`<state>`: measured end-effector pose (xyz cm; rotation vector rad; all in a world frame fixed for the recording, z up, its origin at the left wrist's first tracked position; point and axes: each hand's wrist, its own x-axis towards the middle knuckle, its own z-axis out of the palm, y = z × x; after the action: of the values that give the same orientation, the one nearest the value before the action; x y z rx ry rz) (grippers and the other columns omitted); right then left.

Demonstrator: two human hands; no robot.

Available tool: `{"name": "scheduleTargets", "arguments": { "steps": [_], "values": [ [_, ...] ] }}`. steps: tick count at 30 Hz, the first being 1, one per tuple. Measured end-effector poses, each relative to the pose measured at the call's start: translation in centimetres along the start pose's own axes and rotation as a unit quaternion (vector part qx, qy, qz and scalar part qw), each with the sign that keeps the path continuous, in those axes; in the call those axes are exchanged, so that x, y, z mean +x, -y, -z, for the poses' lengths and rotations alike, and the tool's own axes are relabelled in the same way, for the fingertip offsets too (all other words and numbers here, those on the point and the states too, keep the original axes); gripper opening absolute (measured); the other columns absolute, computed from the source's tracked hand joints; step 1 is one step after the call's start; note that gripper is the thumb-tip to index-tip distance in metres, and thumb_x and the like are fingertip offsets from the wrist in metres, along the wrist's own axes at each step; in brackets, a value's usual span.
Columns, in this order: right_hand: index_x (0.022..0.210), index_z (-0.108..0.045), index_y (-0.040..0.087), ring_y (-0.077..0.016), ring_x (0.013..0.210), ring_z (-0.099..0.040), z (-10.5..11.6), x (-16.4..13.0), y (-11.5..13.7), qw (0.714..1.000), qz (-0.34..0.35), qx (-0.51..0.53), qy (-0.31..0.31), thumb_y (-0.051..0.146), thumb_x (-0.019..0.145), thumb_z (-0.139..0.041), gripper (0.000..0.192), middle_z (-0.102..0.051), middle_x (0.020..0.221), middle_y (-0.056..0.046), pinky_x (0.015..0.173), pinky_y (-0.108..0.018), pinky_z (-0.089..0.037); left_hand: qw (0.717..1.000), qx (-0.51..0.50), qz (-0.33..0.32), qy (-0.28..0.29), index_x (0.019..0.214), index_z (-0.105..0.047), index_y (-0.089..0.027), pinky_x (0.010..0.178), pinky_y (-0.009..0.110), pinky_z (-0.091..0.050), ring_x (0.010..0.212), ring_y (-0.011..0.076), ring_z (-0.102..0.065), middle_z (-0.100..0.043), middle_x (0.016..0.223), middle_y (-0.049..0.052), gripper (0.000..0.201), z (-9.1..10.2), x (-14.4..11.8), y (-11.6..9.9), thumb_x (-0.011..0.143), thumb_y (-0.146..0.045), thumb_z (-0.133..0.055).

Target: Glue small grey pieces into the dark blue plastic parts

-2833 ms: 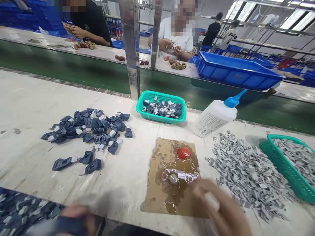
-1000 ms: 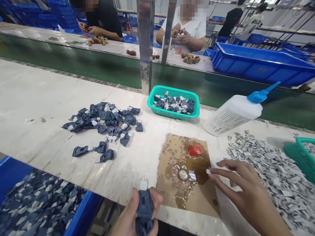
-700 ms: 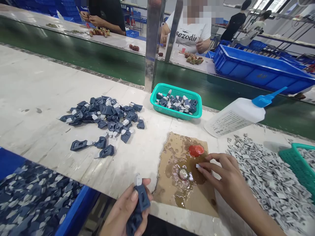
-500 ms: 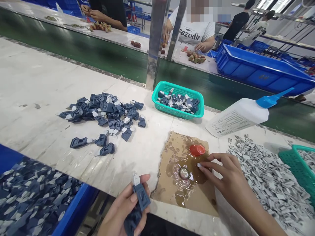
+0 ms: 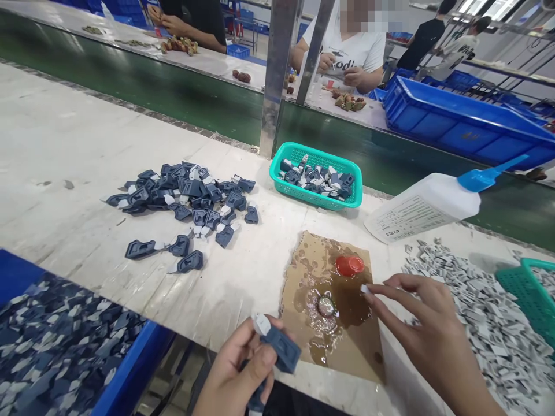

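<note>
Fingers and thumb of my left hand [image 5: 243, 367] are closed around a dark blue part [image 5: 284, 349], its white tip [image 5: 261, 325] pointing up and away from me, at the near edge of the white bench [image 5: 234, 277]. More dark blue shows lower in that grip; I cannot tell whether it is a 2nd part. My right hand [image 5: 437, 329] pinches 1 small white piece [image 5: 365, 289] over the right side of a wet cardboard sheet [image 5: 299, 341]. The part and the piece are apart. On the sheet are a red cap-like object [image 5: 349, 266] and, nearer me, a round metallic object [image 5: 326, 306] in a shiny puddle.

To the left lies a heap of dark blue parts [image 5: 191, 193] with white tips, 3 more just in front of it. Behind the cardboard, a green basket [image 5: 312, 202] holds similar parts; a white bottle [image 5: 427, 208] with a blue nozzle is to its right. Small grey pieces [image 5: 477, 312] spread beside my right hand, next to a 2nd basket [image 5: 524, 306]. Below at left, a blue bin [image 5: 130, 370] is full of blue and white parts. Across from me are a person in black [image 5: 199, 23] and a person in white [image 5: 368, 52].
</note>
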<state>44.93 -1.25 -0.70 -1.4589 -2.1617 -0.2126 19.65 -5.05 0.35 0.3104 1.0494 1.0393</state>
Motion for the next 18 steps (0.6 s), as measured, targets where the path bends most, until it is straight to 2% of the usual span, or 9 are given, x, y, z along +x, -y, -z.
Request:
{"name": "scheduleTargets", "arguments": {
  "steps": [4,7,9,11,14,18],
  "values": [
    [0.087,-0.066,0.022,-0.0199,0.080,-0.049,-0.2,-0.4,0.5,1.000,-0.022,-0.006,-0.003,0.032,0.089,-0.052,0.017,-0.054,0.086,-0.006,0.073,-0.038,-0.038,0.999,0.036,0.009,0.019,0.079,-0.074,-0.022,0.040,0.014,-0.035,0.043,0.0033,-0.043,-0.073,0.078,0.006,0.031,-0.4,0.0,0.8,0.058,-0.044,-0.081],
    [0.090,-0.065,0.023,-0.0209,0.082,-0.050,0.7,-0.4,2.1,0.998,-0.060,0.011,-0.028,0.033,0.088,-0.053,0.016,-0.053,0.087,-0.006,0.075,-0.038,-0.039,0.995,0.089,-0.001,0.033,0.083,-0.073,-0.023,0.042,0.015,-0.035,0.048,0.0059,-0.045,-0.074,0.086,0.006,0.029,-0.7,0.0,1.2,0.064,-0.045,-0.078],
    [0.095,-0.064,0.026,-0.0204,0.085,-0.052,1.6,-0.4,3.6,0.996,-0.065,0.062,-0.015,0.032,0.087,-0.055,0.014,-0.053,0.090,-0.006,0.073,-0.035,-0.043,0.989,0.141,-0.022,0.041,0.085,-0.073,-0.026,0.046,0.017,-0.037,0.052,0.0080,-0.047,-0.075,0.092,0.004,0.023,-0.7,-0.1,1.3,0.069,-0.042,-0.074],
    [0.097,-0.063,0.027,-0.0190,0.087,-0.053,2.2,-0.4,5.1,0.990,-0.046,0.135,0.020,0.030,0.085,-0.057,0.014,-0.052,0.092,-0.006,0.069,-0.030,-0.048,0.982,0.177,-0.053,0.045,0.087,-0.072,-0.028,0.058,0.020,-0.043,0.061,0.0115,-0.056,-0.075,0.092,0.002,0.017,-0.8,-0.1,1.3,0.073,-0.039,-0.071],
    [0.097,-0.062,0.026,-0.0171,0.087,-0.055,2.2,-0.4,6.8,0.973,-0.034,0.221,0.048,0.023,0.081,-0.061,0.017,-0.050,0.092,-0.006,0.065,-0.024,-0.053,0.973,0.206,-0.094,0.047,0.085,-0.073,-0.030,0.075,0.021,-0.043,0.081,0.0164,-0.063,-0.074,0.087,-0.002,0.013,-0.9,-0.2,1.2,0.077,-0.038,-0.067],
    [0.097,-0.063,0.025,-0.0154,0.085,-0.056,1.4,-0.3,7.7,0.959,-0.046,0.275,0.051,0.018,0.079,-0.063,0.019,-0.050,0.090,-0.006,0.062,-0.020,-0.054,0.967,0.225,-0.115,0.038,0.087,-0.073,-0.031,0.074,0.019,-0.043,0.081,0.0156,-0.063,-0.073,0.084,-0.004,0.013,-1.0,-0.4,1.0,0.078,-0.036,-0.065]
  ]
}}
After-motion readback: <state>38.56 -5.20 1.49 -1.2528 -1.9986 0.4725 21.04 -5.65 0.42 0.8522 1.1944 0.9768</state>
